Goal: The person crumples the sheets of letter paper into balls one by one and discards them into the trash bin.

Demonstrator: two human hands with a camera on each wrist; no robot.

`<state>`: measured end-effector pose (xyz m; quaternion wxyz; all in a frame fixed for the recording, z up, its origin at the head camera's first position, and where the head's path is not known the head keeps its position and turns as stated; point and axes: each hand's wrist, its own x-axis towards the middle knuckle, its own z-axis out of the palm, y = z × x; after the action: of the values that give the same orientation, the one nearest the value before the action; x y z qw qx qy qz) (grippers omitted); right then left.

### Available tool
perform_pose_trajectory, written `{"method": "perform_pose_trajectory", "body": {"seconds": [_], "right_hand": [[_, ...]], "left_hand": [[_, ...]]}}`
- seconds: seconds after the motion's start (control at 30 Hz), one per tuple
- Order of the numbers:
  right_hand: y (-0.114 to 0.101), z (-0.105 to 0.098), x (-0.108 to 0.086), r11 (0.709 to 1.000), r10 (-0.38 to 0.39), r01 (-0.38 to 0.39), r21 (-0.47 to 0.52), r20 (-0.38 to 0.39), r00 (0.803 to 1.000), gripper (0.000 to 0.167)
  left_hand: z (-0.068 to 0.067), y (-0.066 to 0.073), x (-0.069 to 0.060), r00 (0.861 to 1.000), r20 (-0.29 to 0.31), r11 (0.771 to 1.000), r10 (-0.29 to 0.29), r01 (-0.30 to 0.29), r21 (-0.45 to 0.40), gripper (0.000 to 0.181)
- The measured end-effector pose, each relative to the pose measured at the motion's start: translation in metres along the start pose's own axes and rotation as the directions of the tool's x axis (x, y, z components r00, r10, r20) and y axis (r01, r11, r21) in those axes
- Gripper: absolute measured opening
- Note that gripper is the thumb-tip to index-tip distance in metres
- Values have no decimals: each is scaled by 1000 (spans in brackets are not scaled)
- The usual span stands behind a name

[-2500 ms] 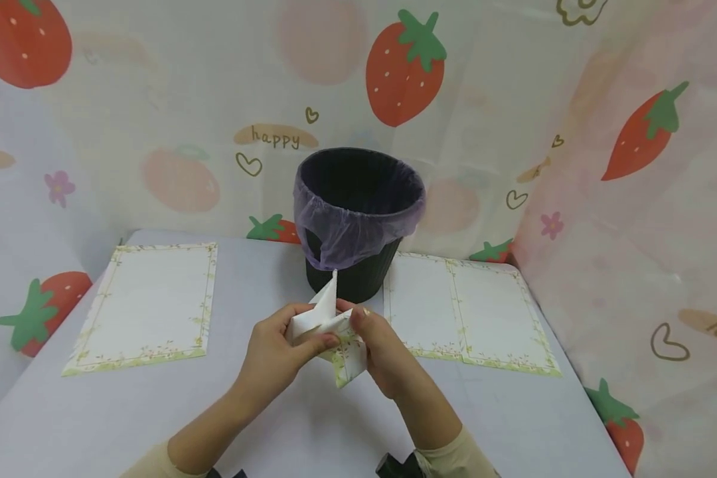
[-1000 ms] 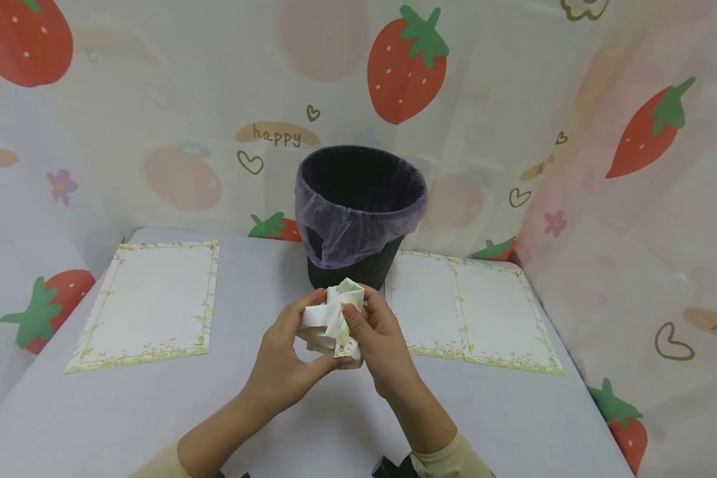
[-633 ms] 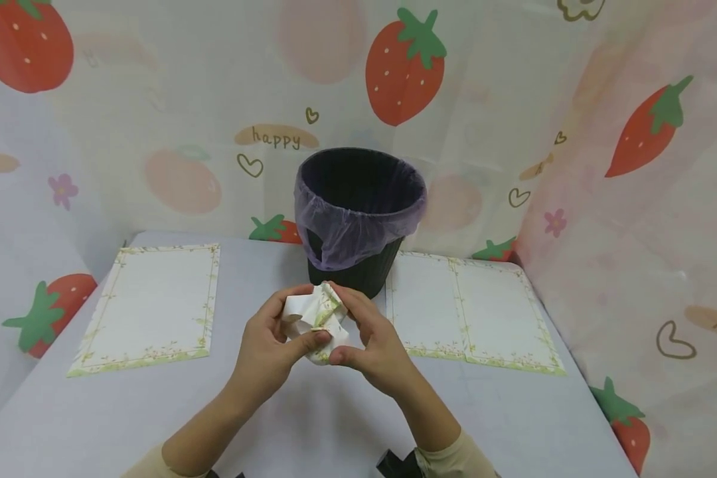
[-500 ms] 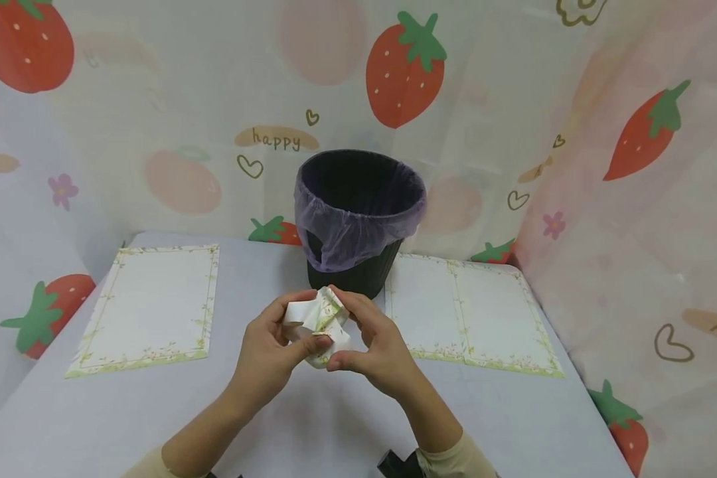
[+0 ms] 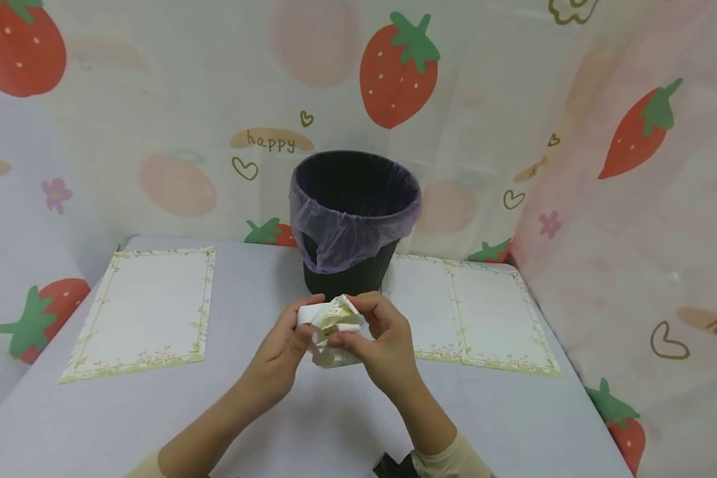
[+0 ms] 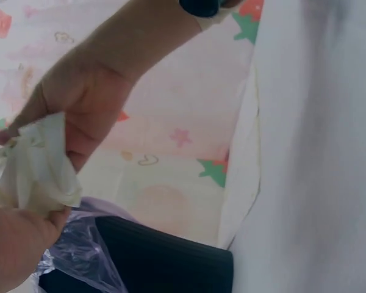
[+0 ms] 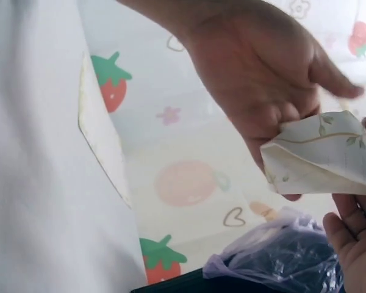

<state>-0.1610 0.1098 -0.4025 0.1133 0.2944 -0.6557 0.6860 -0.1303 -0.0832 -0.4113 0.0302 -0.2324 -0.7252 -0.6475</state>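
- Soft, dim light is filling the head view.
- Faint shadows are falling on the surface (image 5: 334,428).
- Left wrist view: the purple bin liner (image 6: 79,244) is glinting.
- Both wrist views are looking hazy.

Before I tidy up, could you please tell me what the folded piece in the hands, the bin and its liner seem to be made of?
Folded piece: matt paper, by its creases and printed leaf pattern.
Bin: probably plastic, dull and finely ribbed, though painted metal remains possible.
Liner: thin plastic film, slightly glossy, judging by its see-through purple folds.
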Motion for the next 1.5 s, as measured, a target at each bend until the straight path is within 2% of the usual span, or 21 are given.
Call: {"method": "perform_pose_trajectory", "body": {"seconds": [0.07, 0.2, 0.3, 0.37, 0.5, 0.63, 0.7, 0.77, 0.93, 1.0, 1.07, 1.13, 1.2, 1.3, 1.4, 1.5], "right_hand": [[0, -4, 2, 996, 68, -65, 67, -49, 996, 42], [-1, -10, 6, 966, 193, -171, 194, -100, 976, 27], [-3, -9, 6, 954, 225, -191, 230, -131, 966, 22], [-4, -6, 5, 950, 231, -191, 247, -145, 962, 21], [-5, 1, 2, 939, 243, -196, 281, -141, 960, 21], [-5, 7, -2, 929, 259, -210, 306, -130, 957, 18], [-5, 9, -3, 928, 257, -207, 309, -132, 957, 15], [-5, 12, -4, 934, 253, -205, 293, -137, 958, 13], [-6, 19, -8, 953, 244, -212, 218, -132, 961, 20], [-7, 19, -9, 964, 222, -202, 174, -106, 969, 25], [-8, 18, -10, 982, 171, -166, 93, -52, 984, 34], [-9, 14, -9, 994, 104, -104, 14, 40, 994, 52], [-11, 9, -8, 998, 41, -34, -50, 144, 989, 67], [-13, 4, -6, 997, -8, 27, -71, 258, 966, 75], [-13, 4, -5, 994, -8, 34, -99, 250, 968, 66], [-11, 5, -4, 992, 40, -17, -127, 187, 982, 58]], "left_hand": [[1, 0, 0, 997, 71, 999, 34, -36, 30, 72], [1, 1, 2, 984, 150, 978, 94, -120, 171, 120], [-1, -1, 4, 964, 165, 932, 208, -246, 265, 123], [-4, -3, 5, 939, 155, 898, 307, -340, 279, 116], [-5, -7, 6, 866, 108, 825, 488, -498, 267, 95], [0, -10, 7, 793, 48, 754, 607, -594, 279, 81], [3, -12, 8, 769, 7, 738, 639, -616, 276, 77], [5, -15, 9, 759, -43, 743, 650, -623, 244, 72], [5, -20, 9, 773, -166, 790, 612, -603, 109, 62], [4, -20, 8, 786, -197, 807, 586, -586, 63, 61], [0, -18, 8, 807, -222, 830, 547, -557, 22, 57], [-3, -14, 6, 833, -246, 859, 495, -513, -9, 49], [-7, -11, 4, 860, -269, 887, 434, -460, -37, 41], [-11, -8, 2, 889, -284, 920, 360, -389, -50, 34], [-13, -7, 2, 921, -275, 952, 275, -301, -57, 29], [-15, -9, 4, 950, -241, 973, 199, -221, -68, 28]]}}
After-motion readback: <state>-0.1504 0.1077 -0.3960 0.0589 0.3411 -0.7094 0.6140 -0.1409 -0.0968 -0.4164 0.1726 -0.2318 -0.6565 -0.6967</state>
